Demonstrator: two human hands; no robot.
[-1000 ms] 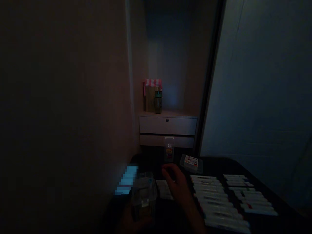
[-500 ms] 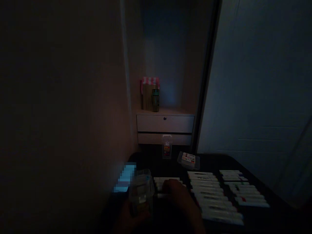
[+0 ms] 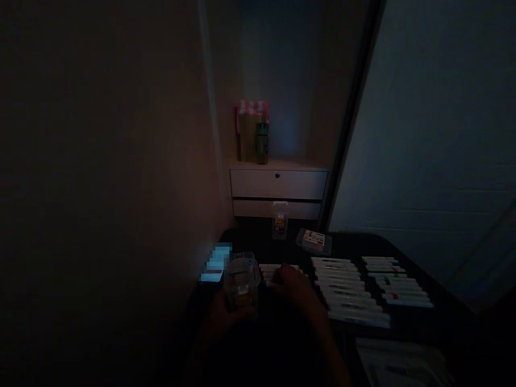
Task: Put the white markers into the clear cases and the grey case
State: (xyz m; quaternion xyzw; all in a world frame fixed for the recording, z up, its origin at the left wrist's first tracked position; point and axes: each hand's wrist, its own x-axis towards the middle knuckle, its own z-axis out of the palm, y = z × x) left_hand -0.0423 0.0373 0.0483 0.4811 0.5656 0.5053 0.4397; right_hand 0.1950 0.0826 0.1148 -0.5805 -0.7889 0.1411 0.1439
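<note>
The scene is very dark. My left hand (image 3: 221, 317) is wrapped round a clear plastic box (image 3: 242, 279) held upright over the dark table (image 3: 439, 317). My right hand (image 3: 296, 290) reaches over a short row of white markers (image 3: 278, 267) just right of the box; its fingers curl down onto them, and I cannot see whether they grip one. Two longer rows of white markers (image 3: 346, 290) and white markers (image 3: 395, 282) lie further right.
A small clear pack (image 3: 279, 223) stands upright at the table's far edge, and a flat clear case (image 3: 314, 241) lies beside it. Behind is a white drawer unit (image 3: 278, 185) bearing a pink-topped box (image 3: 252, 129) and a green bottle (image 3: 262, 143). A wall closes the left side.
My right hand drew back from the far pack toward the short marker row and settled on it. The left hand lifted the clear box slightly. The camera tilted down.
</note>
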